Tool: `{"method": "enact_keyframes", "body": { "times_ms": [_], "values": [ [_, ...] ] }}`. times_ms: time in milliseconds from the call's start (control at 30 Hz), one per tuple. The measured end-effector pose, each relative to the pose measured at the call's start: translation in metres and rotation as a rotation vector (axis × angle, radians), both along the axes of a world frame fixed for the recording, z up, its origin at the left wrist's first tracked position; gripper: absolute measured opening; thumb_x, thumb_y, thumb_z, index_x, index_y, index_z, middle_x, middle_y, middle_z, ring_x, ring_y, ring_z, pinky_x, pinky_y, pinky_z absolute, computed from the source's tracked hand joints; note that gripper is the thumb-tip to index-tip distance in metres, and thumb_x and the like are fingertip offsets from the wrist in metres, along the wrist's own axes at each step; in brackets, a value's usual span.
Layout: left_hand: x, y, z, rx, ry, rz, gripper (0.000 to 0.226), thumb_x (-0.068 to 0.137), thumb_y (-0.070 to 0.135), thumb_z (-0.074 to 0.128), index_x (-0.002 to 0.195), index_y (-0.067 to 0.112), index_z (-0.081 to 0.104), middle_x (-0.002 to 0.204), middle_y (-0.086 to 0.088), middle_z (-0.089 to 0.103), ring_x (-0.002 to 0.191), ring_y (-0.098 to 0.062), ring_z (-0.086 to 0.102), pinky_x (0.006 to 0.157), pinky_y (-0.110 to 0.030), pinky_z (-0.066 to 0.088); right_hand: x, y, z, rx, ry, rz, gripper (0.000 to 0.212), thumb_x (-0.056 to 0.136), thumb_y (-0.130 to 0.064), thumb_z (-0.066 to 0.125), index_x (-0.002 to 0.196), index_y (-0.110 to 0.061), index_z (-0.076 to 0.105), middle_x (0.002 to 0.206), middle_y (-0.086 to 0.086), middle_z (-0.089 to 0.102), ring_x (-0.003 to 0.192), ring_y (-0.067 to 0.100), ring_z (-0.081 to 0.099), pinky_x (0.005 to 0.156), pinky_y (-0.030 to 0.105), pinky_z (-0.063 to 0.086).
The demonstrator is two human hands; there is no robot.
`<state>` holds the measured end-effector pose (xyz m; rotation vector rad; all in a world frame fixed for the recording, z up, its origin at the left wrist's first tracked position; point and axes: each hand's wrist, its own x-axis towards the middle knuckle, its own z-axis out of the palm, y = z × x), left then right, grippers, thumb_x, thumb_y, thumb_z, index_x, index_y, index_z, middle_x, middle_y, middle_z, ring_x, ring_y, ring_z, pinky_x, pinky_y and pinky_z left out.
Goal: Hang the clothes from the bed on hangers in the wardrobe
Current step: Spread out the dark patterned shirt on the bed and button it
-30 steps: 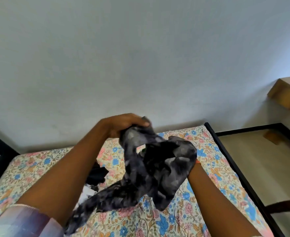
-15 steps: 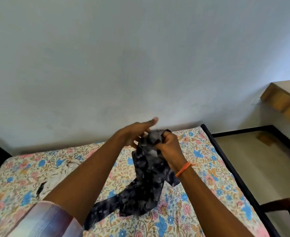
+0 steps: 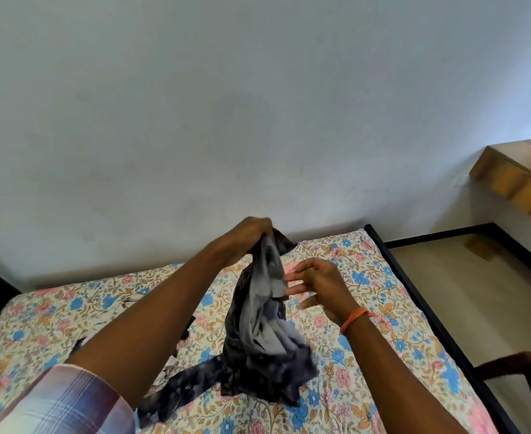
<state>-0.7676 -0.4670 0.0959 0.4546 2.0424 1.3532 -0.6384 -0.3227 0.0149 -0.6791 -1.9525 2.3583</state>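
A dark grey mottled garment (image 3: 257, 336) hangs over the bed (image 3: 380, 311), its pale inside showing and one long end trailing on the floral sheet. My left hand (image 3: 248, 234) grips its top edge and holds it up. My right hand (image 3: 312, 283), with an orange band on the wrist, is beside the cloth at mid height, fingers spread and straight, fingertips at its edge. More dark and white clothing (image 3: 179, 349) lies on the bed, mostly hidden behind my left forearm. No hanger or wardrobe is in view.
The bed's black frame (image 3: 420, 302) runs along its right side, with bare floor (image 3: 477, 296) beyond. A wooden shelf (image 3: 518, 180) juts from the wall at the right. A dark chair arm (image 3: 521, 364) shows at the lower right. A plain wall stands behind the bed.
My right hand has let go of the garment's top and dropped lower with fingers spread. My left hand now grips the top alone. The cloth hangs longer, showing its pale inside.
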Motion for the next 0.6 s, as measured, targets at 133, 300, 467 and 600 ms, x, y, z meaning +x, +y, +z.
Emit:
{"method": "enact_keyframes", "body": {
  "times_ms": [133, 300, 467, 600],
  "values": [
    [0.0, -0.016, 0.014, 0.263, -0.228, 0.015, 0.01, 0.091, 0.015, 0.043, 0.089, 0.005, 0.046, 0.101, -0.024, 0.067, 0.098, -0.037, 0.066, 0.092, -0.046, 0.049, -0.011, 0.019, -0.011, 0.402, 0.043, -0.074, 0.067, 0.079, 0.0, 0.075, 0.133, -0.022, 0.043, 0.131, 0.005, 0.052, 0.112, 0.021, 0.052, 0.08, 0.034, 0.052],
    [0.007, -0.021, 0.031, 0.308, -0.225, 0.017, 0.019, 0.084, 0.022, 0.048, 0.085, 0.004, 0.05, 0.101, -0.023, 0.062, 0.093, -0.034, 0.06, 0.085, -0.038, 0.048, -0.025, -0.004, -0.006, 0.283, 0.191, 0.422, 0.056, 0.085, 0.005, 0.069, 0.129, -0.026, 0.058, 0.128, -0.008, 0.063, 0.122, 0.008, 0.056, 0.099, 0.03, 0.049],
    [0.003, -0.041, 0.042, 0.299, -0.125, 0.049, 0.033, 0.085, 0.021, 0.039, 0.081, 0.0, 0.065, 0.089, -0.017, 0.065, 0.08, -0.028, 0.062, 0.069, -0.032, 0.05, -0.036, -0.005, -0.005, 0.431, 0.299, 0.219, 0.015, 0.091, -0.008, 0.069, 0.104, -0.007, 0.074, 0.099, 0.003, 0.076, 0.095, 0.013, 0.071, 0.083, 0.027, 0.056],
    [-0.012, -0.064, 0.042, -0.167, 0.436, 0.134, 0.025, 0.084, 0.032, 0.05, 0.069, 0.013, 0.052, 0.068, -0.004, 0.049, 0.065, -0.02, 0.045, 0.057, -0.029, 0.034, -0.045, 0.006, 0.011, 0.695, 0.327, -0.003, 0.021, 0.094, -0.017, 0.066, 0.075, -0.008, 0.063, 0.065, 0.0, 0.061, 0.06, 0.006, 0.049, 0.061, 0.028, 0.041]
  ]
}}
